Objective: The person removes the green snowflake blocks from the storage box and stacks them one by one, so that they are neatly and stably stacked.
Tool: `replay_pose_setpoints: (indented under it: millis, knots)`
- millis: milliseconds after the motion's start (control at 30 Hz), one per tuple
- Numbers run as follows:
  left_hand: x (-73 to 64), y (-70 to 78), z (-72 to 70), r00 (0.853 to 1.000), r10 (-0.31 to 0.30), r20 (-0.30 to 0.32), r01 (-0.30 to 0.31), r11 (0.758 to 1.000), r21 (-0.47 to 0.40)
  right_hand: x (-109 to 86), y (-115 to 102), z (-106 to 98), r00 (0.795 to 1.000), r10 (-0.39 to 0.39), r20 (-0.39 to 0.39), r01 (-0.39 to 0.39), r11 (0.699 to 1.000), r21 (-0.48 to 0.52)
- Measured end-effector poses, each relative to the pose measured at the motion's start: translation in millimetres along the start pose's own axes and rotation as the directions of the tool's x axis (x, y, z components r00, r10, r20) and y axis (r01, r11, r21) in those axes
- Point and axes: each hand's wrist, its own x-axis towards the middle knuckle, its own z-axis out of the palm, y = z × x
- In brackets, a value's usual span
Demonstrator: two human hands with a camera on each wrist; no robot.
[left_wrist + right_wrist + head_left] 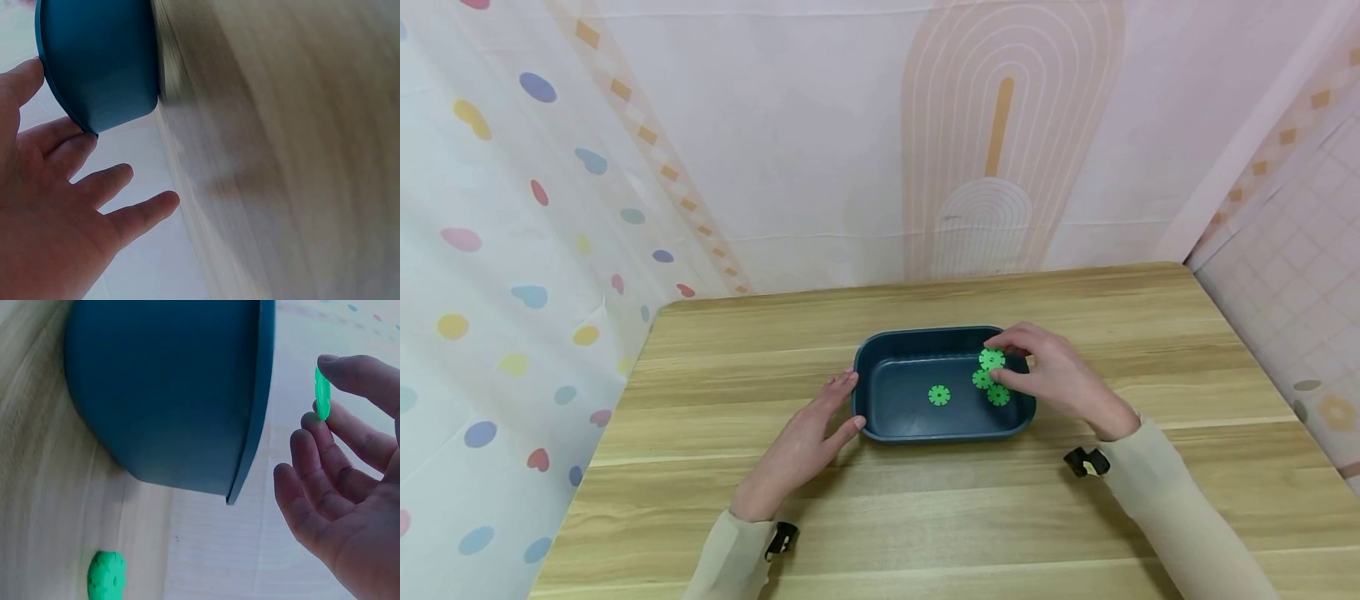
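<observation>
A dark blue rectangular tub stands on the table. Between thumb and fingertips, my right hand pinches a green notched disc above the tub's right part; the right wrist view shows this disc edge-on. Inside the tub, one green disc lies near the middle. Two others, an upper disc and a lower disc, lie towards the right end, under the held one. With fingers spread, my left hand touches the tub's left rim with its fingertips and thumb.
Outside the tub, a green notched piece sits on the wooden table in the right wrist view. A patterned curtain hangs behind the table's back edge and along its left side.
</observation>
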Motion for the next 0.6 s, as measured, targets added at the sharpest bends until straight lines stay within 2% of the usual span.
replay_pose_setpoints:
  millis: [600]
  knots:
    - [-0.2,0.5,-1.2,1.0,-0.012,0.011,0.012,1.0,0.001,-10.8,12.6,-13.2,0.998,-0.006,-0.062,0.005,1.0,-0.007]
